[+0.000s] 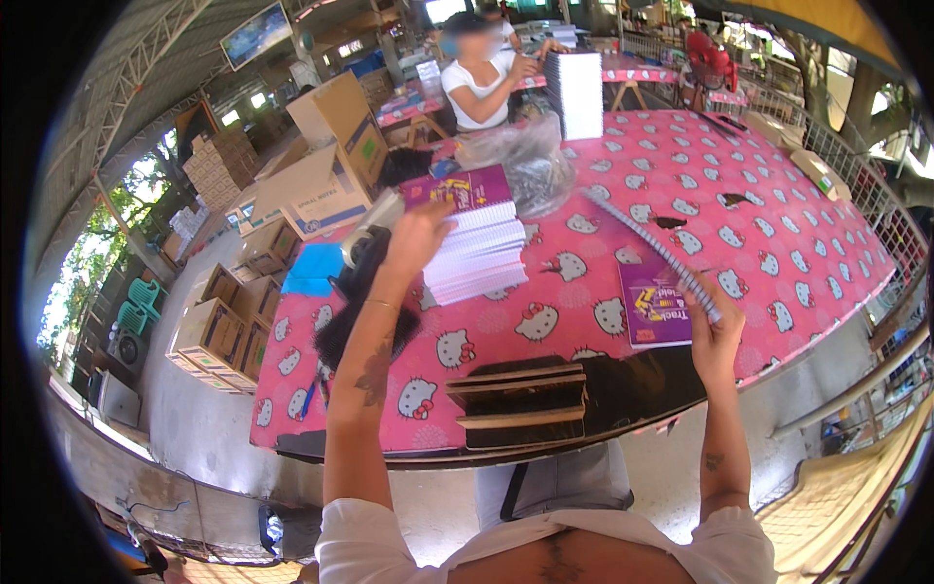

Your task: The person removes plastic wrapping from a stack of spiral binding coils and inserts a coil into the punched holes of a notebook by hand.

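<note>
My right hand is closed on the near end of a spiral-bound book, seen nearly edge-on, its coil slanting away to the far left. Under and beside that hand, a purple-covered book lies flat on the table. My left hand is stretched over the left side of a stack of books, its fingers resting at the purple top cover. White page edges of the stack fan toward me. How firmly the left fingers touch the cover cannot be made out.
A pink patterned cloth covers the table. A slotted wooden block sits at the near edge. Beyond the stack are crumpled clear plastic and a tall book stack. Cardboard boxes stand left. A person works across the table.
</note>
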Motion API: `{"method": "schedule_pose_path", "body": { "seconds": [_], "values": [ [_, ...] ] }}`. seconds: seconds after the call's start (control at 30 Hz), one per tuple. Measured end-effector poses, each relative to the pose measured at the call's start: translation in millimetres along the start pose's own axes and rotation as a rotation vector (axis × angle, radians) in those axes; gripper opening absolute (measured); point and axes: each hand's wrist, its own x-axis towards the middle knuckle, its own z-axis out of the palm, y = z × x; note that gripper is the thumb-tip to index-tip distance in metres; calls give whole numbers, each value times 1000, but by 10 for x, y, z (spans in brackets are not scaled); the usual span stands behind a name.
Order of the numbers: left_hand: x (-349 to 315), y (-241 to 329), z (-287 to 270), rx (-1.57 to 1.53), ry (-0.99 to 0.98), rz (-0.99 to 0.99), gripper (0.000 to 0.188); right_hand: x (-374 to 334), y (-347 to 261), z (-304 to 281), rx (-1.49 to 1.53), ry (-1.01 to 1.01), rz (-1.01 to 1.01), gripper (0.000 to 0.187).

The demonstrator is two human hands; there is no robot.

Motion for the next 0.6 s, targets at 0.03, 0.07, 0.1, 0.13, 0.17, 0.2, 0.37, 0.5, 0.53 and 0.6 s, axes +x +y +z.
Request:
{"method": "schedule_pose_path", "body": {
  "seconds": [0.03,0.07,0.1,0.13,0.17,0.2,0.37,0.5,0.53,0.6],
  "values": [
    [-26,-137,21,96,-51,53,24,20,157,19,-216,21,-203,24],
    [18,-105,66,88,-41,61,24,7,413,-18,-454,46,-395,27],
    [103,10,136,78,-83,29,24,-111,867,-107,-529,-76,-295,40],
    [101,77,120,84,-138,-20,24,-227,1090,-91,-535,-75,-287,40],
    [59,114,53,77,-78,-42,24,-344,1247,-54,-684,-303,-152,52],
    [90,268,-10,63,-83,-43,24,-424,1367,-77,-840,-524,-7,65],
    [-13,1492,-681,105,159,72,17,-236,775,289,98,-309,24,82],
    [-255,2020,-750,-195,-49,76,18,-534,346,560,542,-385,189,25],
    [-318,2094,-763,-185,-78,102,22,-600,357,584,535,-382,187,25],
    [-390,2206,-793,-187,-104,138,26,-706,361,632,416,-311,192,19]
  ]
}}
